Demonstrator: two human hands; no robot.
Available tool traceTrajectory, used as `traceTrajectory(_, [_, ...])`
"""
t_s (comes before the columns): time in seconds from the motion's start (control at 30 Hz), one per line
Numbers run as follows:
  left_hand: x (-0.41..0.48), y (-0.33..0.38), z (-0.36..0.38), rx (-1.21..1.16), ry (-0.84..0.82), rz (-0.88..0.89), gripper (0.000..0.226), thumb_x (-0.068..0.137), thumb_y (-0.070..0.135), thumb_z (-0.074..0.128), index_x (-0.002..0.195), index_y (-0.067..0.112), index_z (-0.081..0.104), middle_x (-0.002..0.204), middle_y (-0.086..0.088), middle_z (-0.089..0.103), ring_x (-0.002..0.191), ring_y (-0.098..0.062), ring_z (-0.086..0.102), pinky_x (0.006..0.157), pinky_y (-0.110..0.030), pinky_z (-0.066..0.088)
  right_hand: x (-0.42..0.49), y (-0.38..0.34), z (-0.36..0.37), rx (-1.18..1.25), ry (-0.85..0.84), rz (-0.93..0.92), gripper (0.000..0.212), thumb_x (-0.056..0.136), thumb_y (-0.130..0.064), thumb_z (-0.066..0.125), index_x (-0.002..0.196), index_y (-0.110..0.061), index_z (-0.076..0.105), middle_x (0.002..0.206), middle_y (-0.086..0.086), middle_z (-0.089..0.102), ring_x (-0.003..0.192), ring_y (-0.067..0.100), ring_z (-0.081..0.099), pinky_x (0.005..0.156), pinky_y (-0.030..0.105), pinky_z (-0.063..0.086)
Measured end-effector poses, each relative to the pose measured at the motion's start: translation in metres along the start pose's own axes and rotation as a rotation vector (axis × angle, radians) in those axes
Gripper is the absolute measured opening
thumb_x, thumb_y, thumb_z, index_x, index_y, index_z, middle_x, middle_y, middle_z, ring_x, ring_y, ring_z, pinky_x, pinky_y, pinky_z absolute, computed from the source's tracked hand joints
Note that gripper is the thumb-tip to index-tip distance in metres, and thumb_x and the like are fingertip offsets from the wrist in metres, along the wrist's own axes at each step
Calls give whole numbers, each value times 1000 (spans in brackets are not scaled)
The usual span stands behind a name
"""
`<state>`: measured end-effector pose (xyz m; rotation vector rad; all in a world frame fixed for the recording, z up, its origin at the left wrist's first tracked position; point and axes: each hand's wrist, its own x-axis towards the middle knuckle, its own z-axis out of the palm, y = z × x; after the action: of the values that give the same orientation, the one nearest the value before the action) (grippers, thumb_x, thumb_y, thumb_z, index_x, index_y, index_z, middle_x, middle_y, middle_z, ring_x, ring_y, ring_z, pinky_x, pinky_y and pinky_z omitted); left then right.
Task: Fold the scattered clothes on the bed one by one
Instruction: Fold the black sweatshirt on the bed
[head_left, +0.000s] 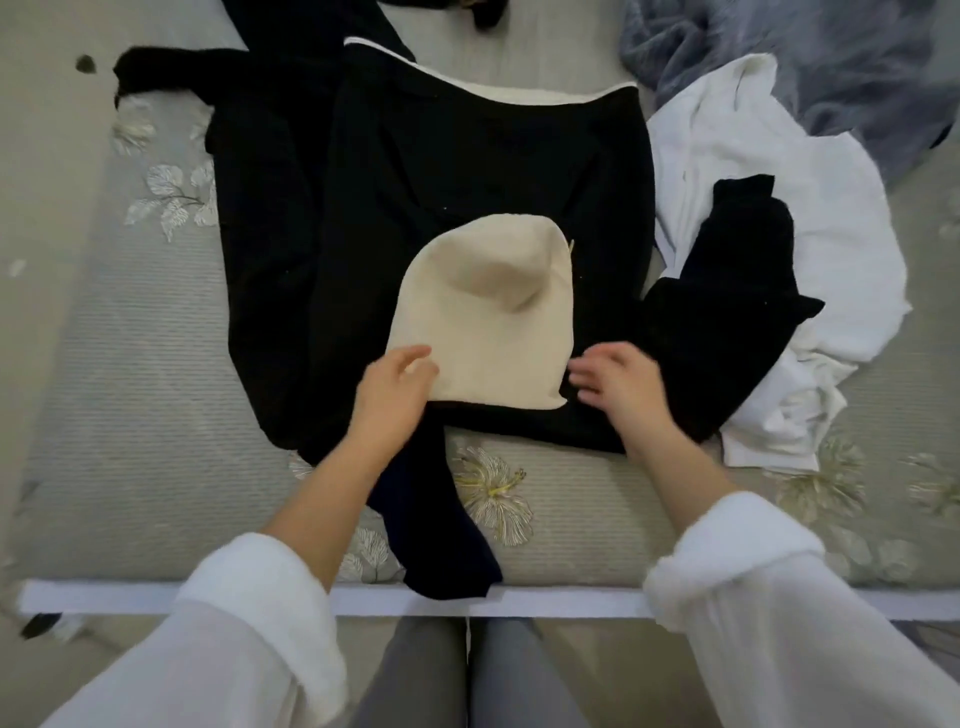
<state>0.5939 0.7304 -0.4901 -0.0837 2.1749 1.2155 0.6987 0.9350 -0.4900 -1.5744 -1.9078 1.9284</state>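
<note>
Left hand (397, 387) is touching near-left corner of cream hood (488, 322), pinch unclear | right hand (618, 387) is hovering empty, fingers spread, beside near-right corner | hood is stretching away from both.

A person wears a white top with loose, thin sleeves: the left sleeve (228, 639) and right sleeve (789, 613) each end in a thick, fluffy, turned-back cuff well behind the fingers (415, 358). Farther back still from the fingers, grey trousers (415, 675) cover both legs.

A home bedroom: floral-quilted bed (130, 364) strewn with clothes (426, 171).
</note>
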Motion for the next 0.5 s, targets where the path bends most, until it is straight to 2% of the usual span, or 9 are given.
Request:
traceTrajectory(0.07, [2,-25,7,537,42,210,49,88,22,60,136,22,49,152,-13,30,143,-31,17,116,-42,20,1,32,11,-466,-113,-143,19,85,-7,60,103,-10,63,103,9,66,92,20,59,85,34,47])
traceTrajectory(0.13, [7,-43,9,758,37,238,66,86,23,61,145,31,33,159,-16,4,145,-33,-2,116,-49,8,4,60,14,-867,-205,-236,43,85,-14,60,127,-12,52,130,6,54,120,22,48,98,35,39])
traceTrajectory(0.17, [10,-49,9,811,15,198,72,86,24,61,147,36,25,158,-17,2,145,-35,-2,117,-51,5,6,69,13,-994,-215,-258,55,85,-18,61,137,-15,41,141,4,44,131,22,38,104,38,33])
traceTrajectory(0.23, [20,-57,9,889,-39,109,77,88,28,59,149,43,14,152,-19,17,140,-36,15,115,-52,6,15,78,11,-1087,-181,-259,74,85,-24,63,147,-21,22,149,3,33,138,23,27,108,45,27])
traceTrajectory(0.3, [29,-62,7,951,-82,109,78,89,29,57,148,46,10,133,-15,37,122,-32,37,110,-49,21,23,82,11,-1096,-162,-212,93,84,-28,66,150,-29,2,145,6,36,130,25,39,102,47,33])
traceTrajectory(0.37, [34,-64,3,929,-143,166,79,90,24,57,148,47,10,118,-12,45,105,-28,46,97,-44,39,25,84,11,-1046,-201,-164,103,85,-27,67,147,-42,-14,124,8,45,102,22,55,86,40,46])
traceTrajectory(0.43, [34,-65,-2,823,-244,168,81,88,16,58,148,46,13,115,-10,50,99,-28,52,87,-41,48,21,87,9,-1043,-267,-200,103,87,-21,62,141,-54,-19,101,4,48,76,17,55,66,33,48])
traceTrajectory(0.5, [27,-66,-7,807,-309,179,82,85,10,57,149,44,17,118,-8,52,101,-27,55,84,-37,50,15,86,4,-1142,-323,-284,93,88,-22,56,143,-55,-12,97,3,52,76,19,56,62,32,45])
